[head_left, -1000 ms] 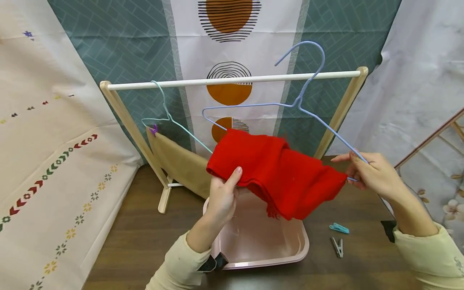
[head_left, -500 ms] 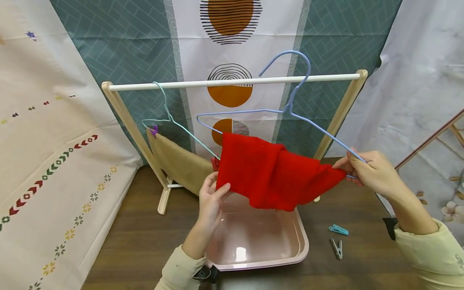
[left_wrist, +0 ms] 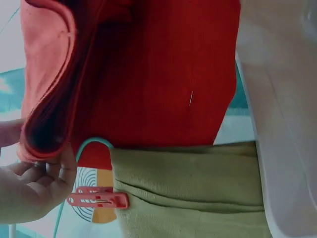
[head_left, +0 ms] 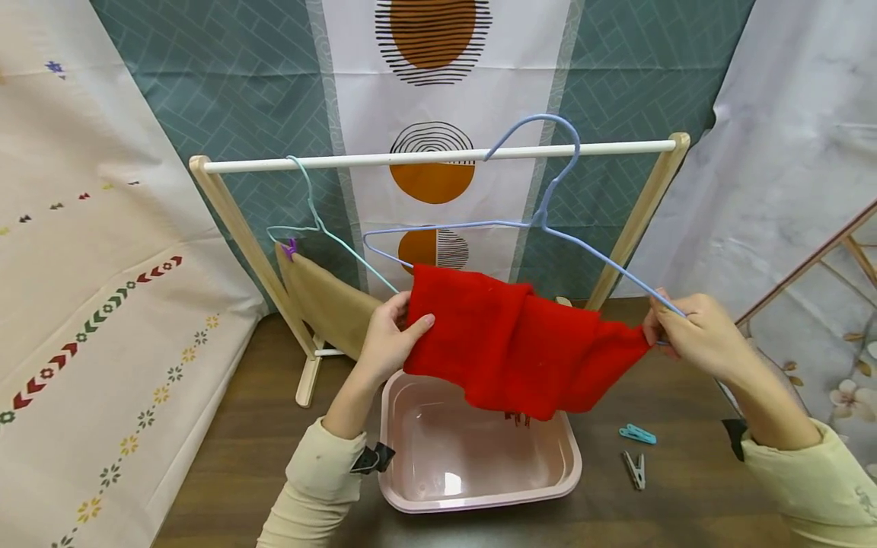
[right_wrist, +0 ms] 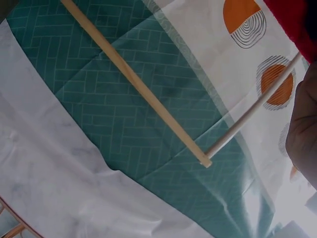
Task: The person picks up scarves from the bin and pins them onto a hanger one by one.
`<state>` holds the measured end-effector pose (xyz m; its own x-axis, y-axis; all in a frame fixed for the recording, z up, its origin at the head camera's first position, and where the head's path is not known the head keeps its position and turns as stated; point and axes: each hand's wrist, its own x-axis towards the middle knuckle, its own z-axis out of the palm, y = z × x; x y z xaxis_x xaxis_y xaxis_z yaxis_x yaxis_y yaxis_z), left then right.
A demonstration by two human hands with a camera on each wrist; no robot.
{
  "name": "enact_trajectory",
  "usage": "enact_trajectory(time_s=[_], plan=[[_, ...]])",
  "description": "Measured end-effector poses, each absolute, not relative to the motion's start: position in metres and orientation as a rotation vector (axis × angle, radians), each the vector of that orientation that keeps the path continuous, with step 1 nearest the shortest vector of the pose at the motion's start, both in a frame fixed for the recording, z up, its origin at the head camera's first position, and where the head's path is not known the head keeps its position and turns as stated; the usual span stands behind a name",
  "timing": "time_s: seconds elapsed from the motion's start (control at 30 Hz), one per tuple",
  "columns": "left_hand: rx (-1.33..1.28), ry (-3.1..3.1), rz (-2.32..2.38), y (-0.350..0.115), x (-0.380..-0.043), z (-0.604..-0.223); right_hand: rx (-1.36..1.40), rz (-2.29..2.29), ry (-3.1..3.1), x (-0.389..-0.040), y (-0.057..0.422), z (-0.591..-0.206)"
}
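Note:
A folded red scarf (head_left: 514, 335) with a short fringe drapes over the lower bar of a blue wire hanger (head_left: 542, 219). At the scarf's left edge my left hand (head_left: 387, 339) pinches the cloth, thumb in front and fingers behind. The left wrist view shows that hand (left_wrist: 37, 191) under a rounded fold of the scarf (left_wrist: 158, 74). My right hand (head_left: 706, 335) grips the hanger's right corner, close to the scarf's narrow right end. Only part of the right hand (right_wrist: 303, 134) shows in the right wrist view. The hanger's hook overlaps the rack's white rail (head_left: 438, 158) in the head view.
An olive cloth (head_left: 322, 293) hangs at left on a mint hanger (head_left: 310, 190), with a purple clip (head_left: 291, 248) and a red clip (left_wrist: 99, 197). Below stands a pink basin (head_left: 479, 506). A blue clothespin (head_left: 638, 434) and a grey clothespin (head_left: 635, 470) lie to its right.
The hanger has come down and left, its hook dropping to the rail's height. My left hand has shifted left along the scarf's edge, and the scarf lies flatter. My right hand keeps its grip.

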<state>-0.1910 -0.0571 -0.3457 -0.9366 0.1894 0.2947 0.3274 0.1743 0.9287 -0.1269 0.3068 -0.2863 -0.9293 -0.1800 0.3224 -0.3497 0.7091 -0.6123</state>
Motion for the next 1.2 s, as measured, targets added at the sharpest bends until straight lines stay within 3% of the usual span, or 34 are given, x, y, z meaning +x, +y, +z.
enact_trajectory(time_s=[0.2, 0.5, 0.77, 1.07, 1.2], plan=[[-0.579, -2.014, -1.286, -0.045, -0.180, -0.350, 0.469, 1.012, -2.646, -0.126, 0.303, -0.287], [-0.852, -1.734, -0.911, 0.028, -0.146, -0.348, 0.425, 1.030, -2.650, -0.126, 0.296, -0.286], [-0.685, -2.069, -0.390, 0.081, -0.142, -0.349, 0.380, 1.077, -2.666, -0.125, 0.281, -0.287], [-0.906, -1.994, -1.121, 0.066, -0.145, -0.302, 0.316, 1.034, -2.711, -0.131, 0.270, -0.292], [-1.050, -1.944, -1.110, 0.063, -0.138, -0.287, 0.303, 1.069, -2.708, -0.133, 0.264, -0.295]])
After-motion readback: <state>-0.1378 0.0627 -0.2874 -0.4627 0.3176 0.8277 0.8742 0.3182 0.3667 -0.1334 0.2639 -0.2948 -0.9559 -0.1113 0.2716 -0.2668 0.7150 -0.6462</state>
